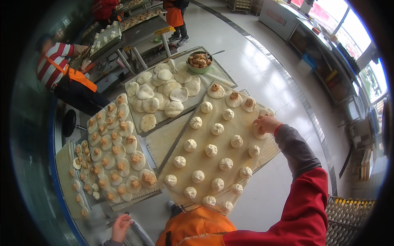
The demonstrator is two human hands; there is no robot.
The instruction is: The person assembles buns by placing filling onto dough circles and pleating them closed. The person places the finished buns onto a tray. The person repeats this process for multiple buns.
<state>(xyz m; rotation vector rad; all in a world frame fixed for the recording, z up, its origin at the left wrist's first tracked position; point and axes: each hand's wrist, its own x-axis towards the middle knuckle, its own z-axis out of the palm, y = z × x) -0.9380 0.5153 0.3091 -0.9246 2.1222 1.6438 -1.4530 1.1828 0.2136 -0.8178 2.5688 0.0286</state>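
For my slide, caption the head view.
Right hand at a round white dough disc beside rows of pleated white buns.

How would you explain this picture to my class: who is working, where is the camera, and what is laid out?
No machine is working here: these are a person's bare hands. The single view comes from the left of two head-worn fisheye cameras looking down, so straight edges bend. The right hand touches a filled dough round on a tray with rows of pleated buns. Beyond are flat dough rounds and a green bowl of chunky filling. More filling-topped rounds lie to the left. The left hand is low in view; its hold is unclear.
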